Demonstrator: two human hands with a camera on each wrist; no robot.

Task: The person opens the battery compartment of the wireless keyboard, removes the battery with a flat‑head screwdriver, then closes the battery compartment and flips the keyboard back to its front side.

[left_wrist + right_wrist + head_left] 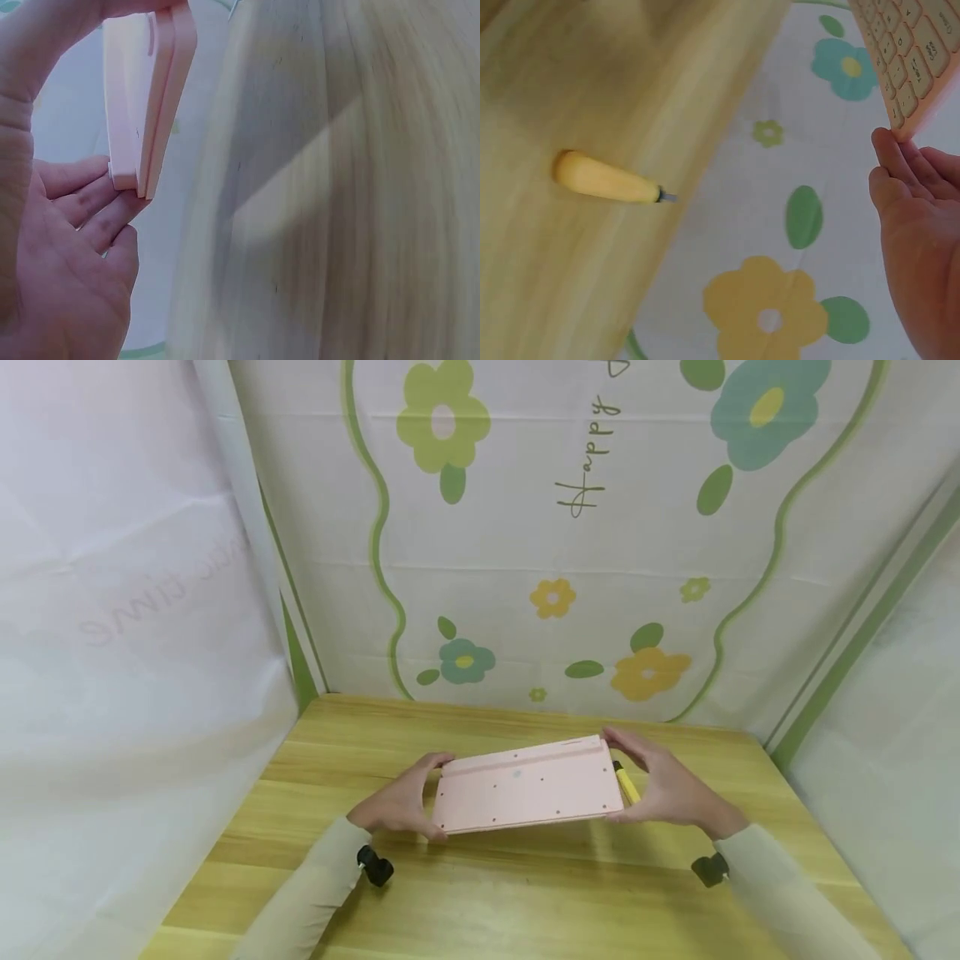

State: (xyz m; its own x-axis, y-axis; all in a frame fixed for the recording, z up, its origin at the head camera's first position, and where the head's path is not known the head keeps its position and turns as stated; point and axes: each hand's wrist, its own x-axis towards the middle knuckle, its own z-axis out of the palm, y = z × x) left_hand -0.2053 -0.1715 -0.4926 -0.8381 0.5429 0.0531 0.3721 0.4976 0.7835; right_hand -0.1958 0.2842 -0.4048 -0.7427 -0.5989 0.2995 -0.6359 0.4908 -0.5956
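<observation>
A pink keyboard (528, 785) is held up off the wooden table, its screw-dotted underside facing the head camera. My left hand (405, 797) grips one short end, thumb on one long edge and fingers at the other. At the opposite end my right hand (667, 785) holds it the same way, and that end is slightly higher. Light keys (911, 56) show on the keyboard's far face in the right wrist view. Beside the right hand, a yellow-handled screwdriver (607, 180) with a short grey tip lies on the table, partly hidden in the head view.
The wooden table (465, 902) reaches back to a white flower-printed curtain (510, 552). White cloth sides (135, 610) stand on the left and right. Small black wrist devices (375, 866) sit at both sleeves.
</observation>
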